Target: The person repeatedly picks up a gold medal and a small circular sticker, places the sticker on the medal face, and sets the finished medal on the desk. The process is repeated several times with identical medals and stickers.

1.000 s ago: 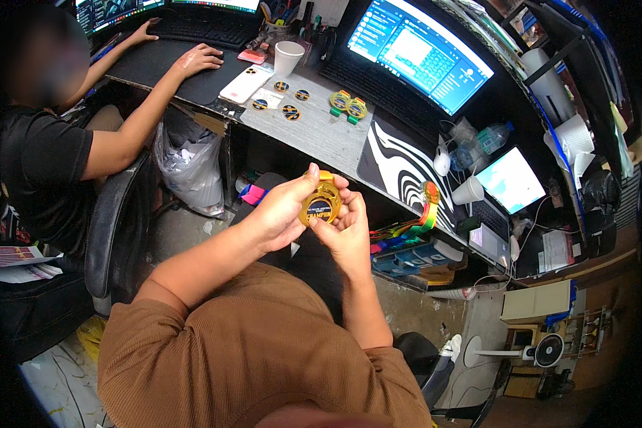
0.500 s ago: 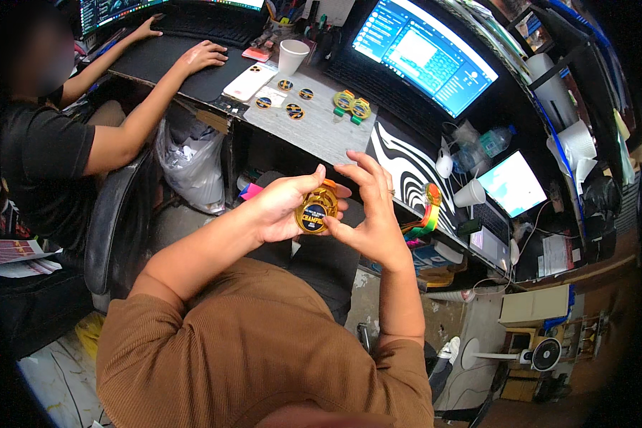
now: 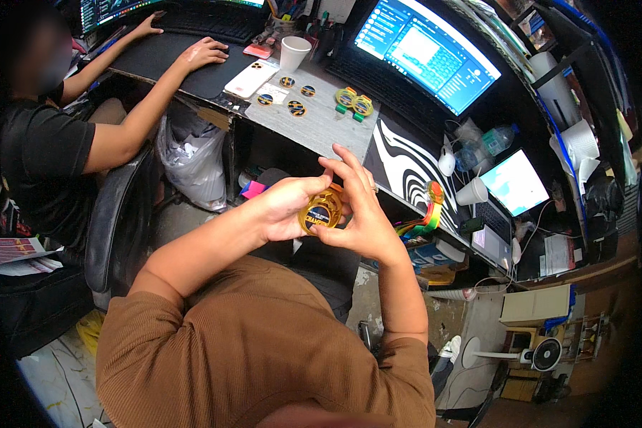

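My left hand is closed round a gold medal with a dark round centre, held above my lap. The thumb lies along its upper edge. From the other side my right hand grips the same medal, its thumb pressed on the lower part of the face and its fingers raised and curved over the far side. A bit of orange shows at the medal's top, and a pink and blue ribbon sticks out beyond my left wrist. On the grey desktop ahead are several dark round discs with gold designs.
Gold medals with green ribbon lie right of the discs. Nearby stand a white cup, a phone and a monitor. More medals hang at the desk's right edge. At left sits a person, hand on a mouse pad.
My right hand has moved left and closer in; its thumb has slid onto the medal's face, covering the lower part. The medal has tilted slightly. The co-worker has not moved.
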The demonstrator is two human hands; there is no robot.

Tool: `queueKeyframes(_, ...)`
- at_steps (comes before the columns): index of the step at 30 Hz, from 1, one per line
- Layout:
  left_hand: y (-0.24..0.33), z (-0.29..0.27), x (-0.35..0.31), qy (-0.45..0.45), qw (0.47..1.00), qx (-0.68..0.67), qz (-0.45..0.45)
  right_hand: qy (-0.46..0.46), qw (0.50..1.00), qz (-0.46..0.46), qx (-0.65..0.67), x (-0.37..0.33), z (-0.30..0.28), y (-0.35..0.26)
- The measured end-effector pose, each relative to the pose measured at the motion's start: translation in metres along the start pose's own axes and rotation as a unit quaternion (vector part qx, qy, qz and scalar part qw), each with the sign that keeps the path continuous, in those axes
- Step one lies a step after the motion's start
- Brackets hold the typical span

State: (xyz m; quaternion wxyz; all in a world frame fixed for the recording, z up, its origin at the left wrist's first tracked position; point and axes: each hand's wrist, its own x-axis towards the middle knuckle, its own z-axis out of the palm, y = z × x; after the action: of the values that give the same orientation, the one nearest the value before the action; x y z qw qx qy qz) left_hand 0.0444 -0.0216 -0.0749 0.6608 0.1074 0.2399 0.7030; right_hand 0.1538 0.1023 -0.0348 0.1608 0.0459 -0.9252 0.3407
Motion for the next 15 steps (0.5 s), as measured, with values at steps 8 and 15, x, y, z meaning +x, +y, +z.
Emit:
queueKeyframes(8,-0.005,-0.001,0.004,-0.012,0.999,-0.041,0.012,0.042,0.998,0.031,0.035,-0.001,0.009,0.003)
queueKeyframes(15,-0.007,-0.008,0.007,-0.022,0.998,-0.037,0.051,0.093,0.990,0.052,0.090,-0.003,0.023,0.011)
